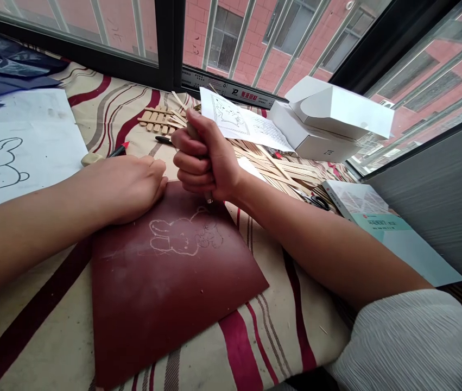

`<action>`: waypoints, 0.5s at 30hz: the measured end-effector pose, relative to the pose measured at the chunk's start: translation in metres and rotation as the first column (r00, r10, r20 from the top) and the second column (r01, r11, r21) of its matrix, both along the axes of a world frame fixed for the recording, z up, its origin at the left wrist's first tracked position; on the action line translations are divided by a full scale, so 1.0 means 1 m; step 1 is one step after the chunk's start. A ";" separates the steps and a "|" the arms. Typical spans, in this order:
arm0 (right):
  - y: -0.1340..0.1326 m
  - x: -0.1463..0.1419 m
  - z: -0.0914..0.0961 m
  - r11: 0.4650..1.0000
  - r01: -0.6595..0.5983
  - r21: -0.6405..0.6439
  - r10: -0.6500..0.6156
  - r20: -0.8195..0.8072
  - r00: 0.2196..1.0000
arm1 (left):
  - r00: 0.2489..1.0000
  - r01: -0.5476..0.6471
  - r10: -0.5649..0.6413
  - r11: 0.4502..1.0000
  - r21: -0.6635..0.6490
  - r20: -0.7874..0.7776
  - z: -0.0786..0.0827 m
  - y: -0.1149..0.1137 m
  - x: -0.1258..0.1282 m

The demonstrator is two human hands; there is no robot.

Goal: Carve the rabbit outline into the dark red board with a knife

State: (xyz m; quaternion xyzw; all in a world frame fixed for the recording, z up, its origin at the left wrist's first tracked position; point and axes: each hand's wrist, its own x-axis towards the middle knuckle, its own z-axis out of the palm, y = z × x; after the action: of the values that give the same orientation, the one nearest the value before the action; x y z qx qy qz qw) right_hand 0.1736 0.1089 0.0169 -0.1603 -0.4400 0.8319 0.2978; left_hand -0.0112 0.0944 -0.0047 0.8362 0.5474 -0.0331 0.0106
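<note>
Mat (165, 293) dark oxblood red, pale chalky rabbit outline (182, 239) scratched on it. Cloth (263, 320) cream, maroon and brown stripes, wavy toward far edge. White paper (31, 125) at left edge, black line-art rabbit. Navy sheet (6, 70) in far left corner. White box (336, 111) far right corner. Craft sticks (279, 169) pale tan. Book (397, 239) teal and white. Carving tool (192, 130) grey handle.

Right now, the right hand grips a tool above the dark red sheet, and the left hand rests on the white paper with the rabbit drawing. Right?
No: the left hand rests on the dark red sheet, not the white paper, as the head view shows. The right hand grips the tool above it as you said.
</note>
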 end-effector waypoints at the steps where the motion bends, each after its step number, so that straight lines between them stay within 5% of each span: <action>1: 0.000 0.001 0.000 0.999 0.037 0.002 -0.037 0.009 0.999 | 0.998 0.000 -0.001 1.000 -0.013 -0.062 0.002 -0.001 0.001; 9: -0.009 0.008 -0.002 0.953 0.295 0.066 -0.296 -0.001 0.955 | 0.981 -0.003 -0.005 0.999 -0.038 -0.194 0.011 -0.005 0.010; 15: -0.023 0.002 0.002 0.822 0.552 0.141 -0.561 0.034 0.827 | 0.988 -0.023 0.014 0.998 -0.058 -0.152 0.012 -0.005 0.009</action>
State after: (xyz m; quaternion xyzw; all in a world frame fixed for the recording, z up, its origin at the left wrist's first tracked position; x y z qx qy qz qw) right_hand 0.1760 0.0862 0.0191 -0.2934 -0.4361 0.6728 0.5206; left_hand -0.0017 0.0890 0.0077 0.8254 0.5531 -0.1129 -0.0056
